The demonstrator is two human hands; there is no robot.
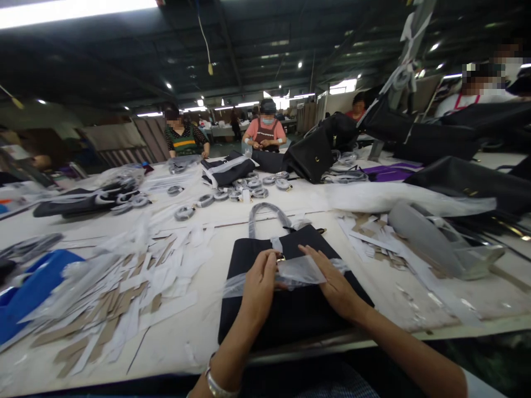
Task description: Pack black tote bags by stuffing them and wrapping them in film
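Observation:
A black handbag (pixel 290 315) lies flat on the table in front of me, with its wrapped grey handle (pixel 269 207) standing up behind it. A band of clear plastic film (pixel 301 271) runs across the bag's front, over a small gold clasp (pixel 282 258). At the clasp, my left hand (pixel 260 284) has its fingers bent together on the film's edge. My right hand (pixel 332 284) lies with fingers stretched out on the film and the bag's right part. The left fingertips are partly hidden.
White and brown strips (pixel 124 298) are heaped at left, beside a blue bin (pixel 37 287). A grey tape dispenser (pixel 440 240) stands at right. Behind are coiled wrapped straps (pixel 219 194) and more black bags (pixel 311 152). Co-workers (pixel 265 132) are across the table.

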